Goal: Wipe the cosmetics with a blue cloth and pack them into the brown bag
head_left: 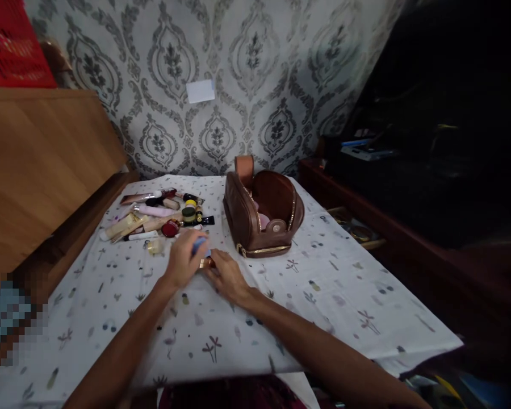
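My left hand is closed on a small light-blue block, whose kind I cannot make out. Close against it, my right hand has its fingers around a shiny copper-coloured piece, mostly hidden by the fingers. Both hands are low over the printed cloth. Just beyond the left hand lies a pile of cosmetics, with a dark red round jar, a lilac tube and a yellow-lidded jar. Behind my right hand stands a brown toiletry bag, unzipped, with something pink inside.
A white patterned cloth covers the table. To the left rises a wooden panel with a red bag on top. A dark red wooden edge runs along the right. The patterned wall closes off the back.
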Available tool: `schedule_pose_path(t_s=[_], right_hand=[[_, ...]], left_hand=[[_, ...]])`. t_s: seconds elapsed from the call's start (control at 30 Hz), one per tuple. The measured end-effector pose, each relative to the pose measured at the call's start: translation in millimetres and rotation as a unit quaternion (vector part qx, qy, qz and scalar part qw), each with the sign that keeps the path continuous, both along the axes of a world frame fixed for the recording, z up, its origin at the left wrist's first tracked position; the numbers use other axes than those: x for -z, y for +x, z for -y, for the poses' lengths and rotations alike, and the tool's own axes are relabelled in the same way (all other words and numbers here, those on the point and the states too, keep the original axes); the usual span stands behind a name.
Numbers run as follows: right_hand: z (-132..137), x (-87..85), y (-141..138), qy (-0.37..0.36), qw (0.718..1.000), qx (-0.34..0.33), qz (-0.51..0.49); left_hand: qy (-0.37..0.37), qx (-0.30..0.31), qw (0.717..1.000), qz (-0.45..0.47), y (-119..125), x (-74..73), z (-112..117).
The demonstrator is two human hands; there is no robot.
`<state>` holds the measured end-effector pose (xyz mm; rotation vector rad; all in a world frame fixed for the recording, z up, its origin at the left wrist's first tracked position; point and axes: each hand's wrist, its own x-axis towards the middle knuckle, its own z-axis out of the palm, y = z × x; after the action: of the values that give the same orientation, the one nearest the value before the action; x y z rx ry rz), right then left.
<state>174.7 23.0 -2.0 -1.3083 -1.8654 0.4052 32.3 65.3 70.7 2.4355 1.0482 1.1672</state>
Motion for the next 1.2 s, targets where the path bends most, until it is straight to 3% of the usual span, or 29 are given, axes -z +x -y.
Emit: schedule_pose_path(t_s=[0.1,0.3,0.5,0.63,0.87,1.07,1.2], right_hand=[[-6,12.1,2,0.033,0.999,0.018,0.037],[-10,18.3,4,0.08,0.996,0.006,0.025],[-8,10.2,6,0.035,0.999,-0.029,-0.025],[-7,7.7,9,-0.02,0.993,-0.024,-0.116],[-11,-2.3,10,-0.114,0.953,-0.082,-0.267],[-12,-0.2,8,-0.106,0.963,-0.063,-0.239],[-11,1.0,12,-0.037,0.987,0.028,-0.151]], left_hand=[[0.035,0.056,0.992,-0.107,11,14.1,7],[0.066,0.044,0.993,-0.087,7,24.9,2],[0.002,0.025,1.0,-0.013,-7,28.8,-12],[-0.061,0.014,0.997,0.054,-11,35.6,-20],[-0.223,0.071,0.959,0.159,-10,40.8,-28],[-0.22,0.051,0.956,0.185,-9,45.2,-30],[-0.216,0.053,0.96,0.172,-9,46.4,-32]])
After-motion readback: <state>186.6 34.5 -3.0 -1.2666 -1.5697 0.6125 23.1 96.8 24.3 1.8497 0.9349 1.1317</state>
